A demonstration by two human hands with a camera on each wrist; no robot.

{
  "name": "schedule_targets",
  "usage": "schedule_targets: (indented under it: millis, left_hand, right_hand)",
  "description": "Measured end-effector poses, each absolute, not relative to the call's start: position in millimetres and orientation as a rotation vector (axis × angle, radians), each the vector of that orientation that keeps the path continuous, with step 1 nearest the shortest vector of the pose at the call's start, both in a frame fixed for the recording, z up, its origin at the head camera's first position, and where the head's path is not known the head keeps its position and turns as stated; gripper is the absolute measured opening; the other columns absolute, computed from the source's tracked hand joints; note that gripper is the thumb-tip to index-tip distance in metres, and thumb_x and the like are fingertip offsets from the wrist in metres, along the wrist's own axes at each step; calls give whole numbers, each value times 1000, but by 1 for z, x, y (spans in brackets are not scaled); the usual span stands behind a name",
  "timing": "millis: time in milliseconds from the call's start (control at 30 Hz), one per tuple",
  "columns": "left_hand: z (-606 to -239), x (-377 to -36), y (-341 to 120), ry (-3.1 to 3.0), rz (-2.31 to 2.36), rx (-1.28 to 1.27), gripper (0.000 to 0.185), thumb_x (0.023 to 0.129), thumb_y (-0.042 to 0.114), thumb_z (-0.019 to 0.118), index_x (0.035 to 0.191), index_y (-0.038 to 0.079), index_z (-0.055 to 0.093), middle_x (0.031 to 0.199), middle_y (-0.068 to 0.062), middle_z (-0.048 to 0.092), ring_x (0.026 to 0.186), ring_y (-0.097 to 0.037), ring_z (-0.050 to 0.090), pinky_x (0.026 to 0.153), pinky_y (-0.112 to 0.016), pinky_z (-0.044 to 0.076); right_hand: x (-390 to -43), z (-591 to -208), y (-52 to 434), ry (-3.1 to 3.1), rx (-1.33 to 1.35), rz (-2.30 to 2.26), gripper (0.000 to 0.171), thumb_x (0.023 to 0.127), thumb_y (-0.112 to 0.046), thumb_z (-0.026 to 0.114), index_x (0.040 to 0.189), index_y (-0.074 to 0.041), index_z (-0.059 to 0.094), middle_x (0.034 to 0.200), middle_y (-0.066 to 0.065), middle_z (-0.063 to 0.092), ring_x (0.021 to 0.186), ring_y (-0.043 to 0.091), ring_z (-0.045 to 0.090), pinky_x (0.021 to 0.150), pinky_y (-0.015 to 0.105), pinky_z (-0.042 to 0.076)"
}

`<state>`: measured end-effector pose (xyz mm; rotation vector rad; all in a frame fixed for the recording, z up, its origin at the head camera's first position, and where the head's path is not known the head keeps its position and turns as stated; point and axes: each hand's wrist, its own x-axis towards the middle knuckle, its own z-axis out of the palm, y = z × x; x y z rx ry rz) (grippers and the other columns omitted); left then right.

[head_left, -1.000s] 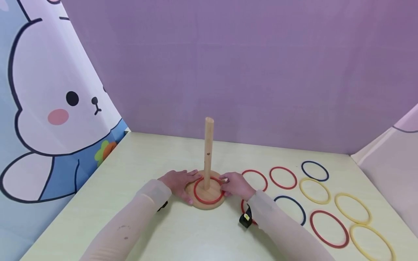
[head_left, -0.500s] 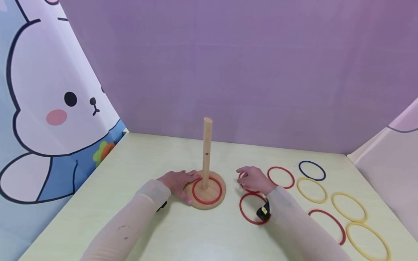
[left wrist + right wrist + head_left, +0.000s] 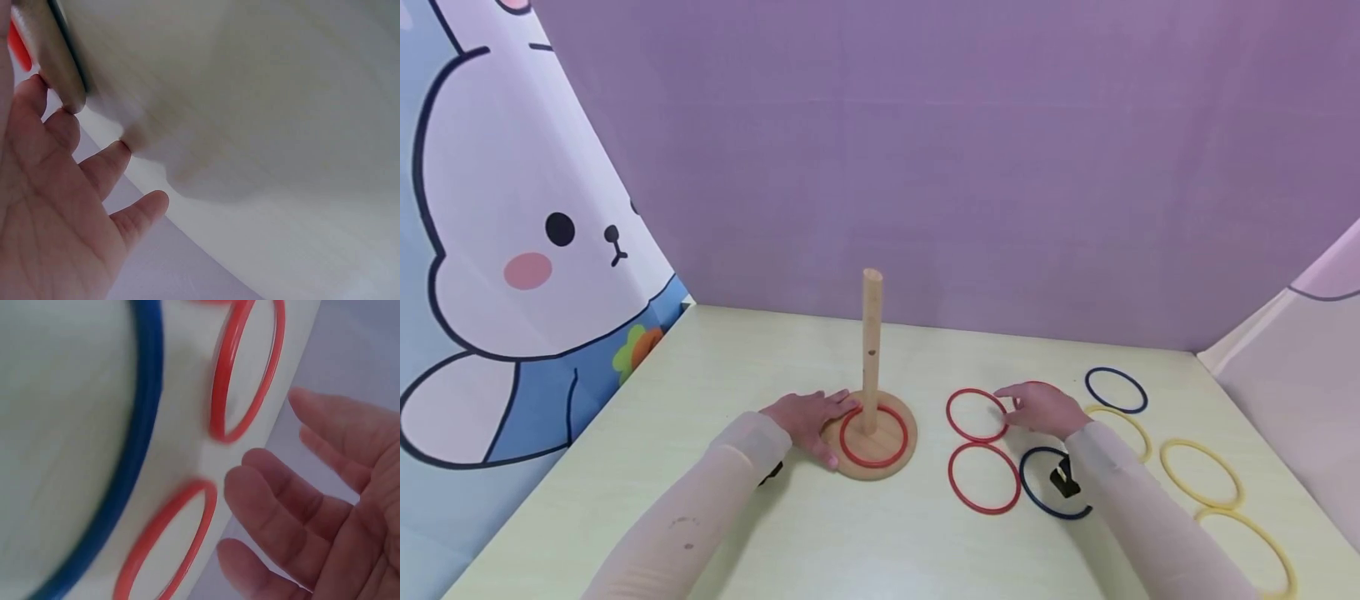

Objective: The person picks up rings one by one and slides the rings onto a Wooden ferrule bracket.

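Head view: left hand point(image 3: 808, 419) flat, fingers spread, touching wooden base point(image 3: 872, 454); right hand point(image 3: 1043, 408) relaxed open above red ring point(image 3: 976, 414), holding nothing.

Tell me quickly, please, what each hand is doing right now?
Left hand: open, resting against the wooden base.
Right hand: open, holding nothing, over a red ring.

Red ring point(image 3: 873, 436) around a pale natural-wood peg point(image 3: 870, 350), on a wood base point(image 3: 895, 467) beside the left fingers point(image 3: 842, 402). Two red rings point(image 3: 976, 414) and one dark blue ring point(image 3: 1051, 492) near the right fingers point(image 3: 1009, 392), yellow rings point(image 3: 1199, 473) and another dark blue ring point(image 3: 1116, 389) beyond them. Cream bench point(image 3: 760, 358), plain purple wall point(image 3: 925, 167), white cartoon rabbit panel point(image 3: 512, 250) with pink cheek and blue clothing.
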<state>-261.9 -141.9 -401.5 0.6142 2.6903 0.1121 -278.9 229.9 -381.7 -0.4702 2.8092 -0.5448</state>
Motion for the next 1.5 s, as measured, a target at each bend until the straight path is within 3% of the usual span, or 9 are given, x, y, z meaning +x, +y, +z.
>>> schedule_targets:
  millis: [267,433,900,1100,1267,1500]
  left_hand:
    - [-406,-262,-142,2696,123,600,99,71,51,82,153,27,33,159,1,30,142,-36,32,103,-58,40]
    - [-407,-263,-142,2696,132,586,98,71,51,82,153,30,32,159,3,29,143,-35,31,103,-58,39]
    - [-408,-264,-143,2699,170,591,98,71,50,83,153,29,32,160,3,28,143,-36,29,104,-60,38]
    - [-407,-260,-143,2692,180,582,98,70,47,84,152,28,34,159,2,29,143,-36,29,105,-59,37]
    - [-406,-259,-142,2710,161,587,97,70,48,84,152,29,34,159,4,29,143,-35,30,104,-59,39]
    - [-405,-261,-141,2710,177,565,97,70,48,84,152,31,35,159,5,29,143,-35,30,103,-59,39]
  right_hand:
    - [-283,-390,241,2733,-435,-729,29,88,1,64,117,0,70,103,13,62,64,16,52,62,29,47]
    - [-285,-396,243,2685,-471,-784,28,86,7,64,111,-1,73,97,9,65,69,17,53,62,29,49]
    - [-289,-406,237,2678,-488,-677,19,82,6,69,95,-8,75,87,0,66,75,16,54,69,29,49]
    - [-286,-412,234,2651,-444,-686,15,82,4,70,86,-10,73,81,-1,65,68,16,53,65,28,47]
    - [-284,-412,236,2603,-413,-702,12,85,3,69,87,-8,71,75,1,60,59,15,52,60,26,47]
    - [-285,-407,236,2585,-427,-694,6,85,-1,72,87,-6,69,75,1,60,60,14,54,60,25,49]
